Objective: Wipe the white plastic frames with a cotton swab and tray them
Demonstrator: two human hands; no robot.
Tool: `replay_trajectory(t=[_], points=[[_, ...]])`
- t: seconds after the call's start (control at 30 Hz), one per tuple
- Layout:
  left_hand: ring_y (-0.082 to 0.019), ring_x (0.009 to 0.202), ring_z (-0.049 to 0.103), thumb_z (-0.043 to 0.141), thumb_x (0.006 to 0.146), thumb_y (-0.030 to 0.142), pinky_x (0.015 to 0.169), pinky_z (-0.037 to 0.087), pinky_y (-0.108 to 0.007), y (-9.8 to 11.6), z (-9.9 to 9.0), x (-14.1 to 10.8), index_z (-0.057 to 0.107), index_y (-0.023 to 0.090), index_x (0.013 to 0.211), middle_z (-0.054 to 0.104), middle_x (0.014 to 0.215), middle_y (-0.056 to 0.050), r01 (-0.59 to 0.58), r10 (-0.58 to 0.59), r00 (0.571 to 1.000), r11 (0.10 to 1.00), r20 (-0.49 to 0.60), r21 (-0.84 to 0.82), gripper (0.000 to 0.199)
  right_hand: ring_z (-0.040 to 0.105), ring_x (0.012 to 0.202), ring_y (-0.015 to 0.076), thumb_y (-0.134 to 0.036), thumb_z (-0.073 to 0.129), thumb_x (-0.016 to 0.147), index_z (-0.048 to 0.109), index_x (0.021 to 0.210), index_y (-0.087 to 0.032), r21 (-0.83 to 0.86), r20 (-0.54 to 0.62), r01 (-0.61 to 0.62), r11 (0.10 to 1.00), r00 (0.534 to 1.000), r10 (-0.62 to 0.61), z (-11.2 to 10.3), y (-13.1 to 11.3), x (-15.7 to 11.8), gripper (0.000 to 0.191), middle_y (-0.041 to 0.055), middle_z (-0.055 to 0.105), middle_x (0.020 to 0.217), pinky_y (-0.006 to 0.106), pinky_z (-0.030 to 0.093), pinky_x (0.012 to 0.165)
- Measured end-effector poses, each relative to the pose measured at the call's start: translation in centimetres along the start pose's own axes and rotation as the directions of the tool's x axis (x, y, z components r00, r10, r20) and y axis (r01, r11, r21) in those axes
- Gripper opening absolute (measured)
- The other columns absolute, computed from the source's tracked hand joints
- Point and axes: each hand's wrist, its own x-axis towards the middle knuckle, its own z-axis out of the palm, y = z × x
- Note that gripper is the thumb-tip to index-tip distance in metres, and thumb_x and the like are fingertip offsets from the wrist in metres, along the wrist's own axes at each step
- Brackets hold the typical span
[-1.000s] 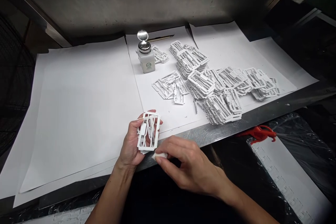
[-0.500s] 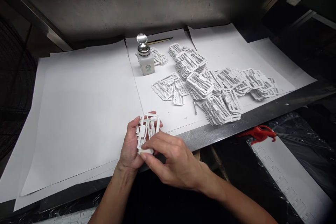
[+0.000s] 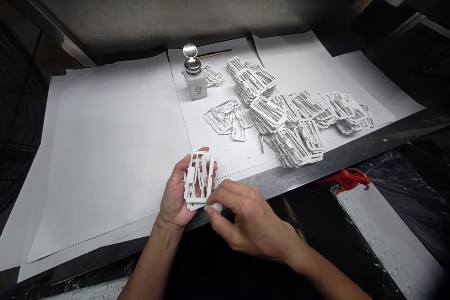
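Observation:
My left hand [image 3: 175, 192] is wrapped round a small stack of white plastic frames [image 3: 190, 176], thin rounded rectangles with cut-out bars. My right hand [image 3: 242, 215] pinches a small white wad [image 3: 215, 206], seemingly cotton or cloth, beside the lower right corner of the top frame. Many similar frames lie in piles [image 3: 293, 145] on the paper to the right, and a looser group [image 3: 230, 117] lies nearer the middle. Behind them stands a whitish pump bottle [image 3: 197, 86] with its metal lid [image 3: 190, 50] flipped up.
White paper sheets [image 3: 112, 150] cover the bench. A thin dark tool [image 3: 215, 54] lies at the back, and a small metal tip [image 3: 261, 144] pokes out by the piles. Beyond the metal front edge [image 3: 272, 187], at right, is a red-handled tool [image 3: 348, 178] on black plastic.
My right hand has slid with the white wad from the frame's lower edge to the right, uncovering the lower part of the top frame. My left hand stays nearly still.

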Motion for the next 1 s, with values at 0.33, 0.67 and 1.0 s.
replay_trajectory(t=[0.33, 0.67, 1.0], points=[[-0.019, 0.078, 0.064, 0.049, 0.083, 0.032, 0.071, 0.052, -0.032, 0.0, 0.4, 0.2, 0.063, 0.016, 0.104, 0.068, 0.088, -0.010, -0.027, 0.028, 0.997, 1.000, -0.069, 0.011, 0.030, 0.034, 0.051, 0.0063, -0.042, 0.052, 0.086, 0.058, 0.073, -0.015, 0.574, 0.184, -0.397, 0.717, 0.915, 0.359, 0.7, 2.6, 0.8, 0.031, -0.0038, 0.045, 0.059, 0.020, 0.027, 0.046], [-0.017, 0.074, 0.063, 0.049, 0.084, 0.041, 0.068, 0.052, -0.030, 0.1, 0.7, 0.2, 0.059, 0.017, 0.109, 0.067, 0.088, -0.007, -0.107, 0.124, 0.985, 0.984, -0.119, 0.140, 0.036, 0.033, 0.047, 0.0059, -0.028, 0.052, 0.086, 0.051, 0.061, -0.015, 0.113, -0.075, -0.232, 0.966, 0.968, 0.242, -1.7, 1.4, -0.1, 0.029, -0.0046, 0.040, 0.052, 0.021, 0.027, 0.047], [-0.021, 0.061, 0.061, 0.039, 0.087, 0.045, 0.053, 0.049, -0.029, 0.4, -0.2, 0.1, 0.061, 0.011, 0.106, 0.063, 0.067, -0.011, 0.247, -0.273, 0.958, 0.941, 0.087, 0.231, 0.045, 0.044, 0.061, 0.0124, -0.019, 0.049, 0.090, 0.058, 0.116, -0.021, -0.706, 0.085, 0.418, 0.572, 0.851, -0.518, -3.9, 3.9, 1.7, 0.028, 0.0004, 0.055, 0.069, 0.026, 0.030, 0.056]])
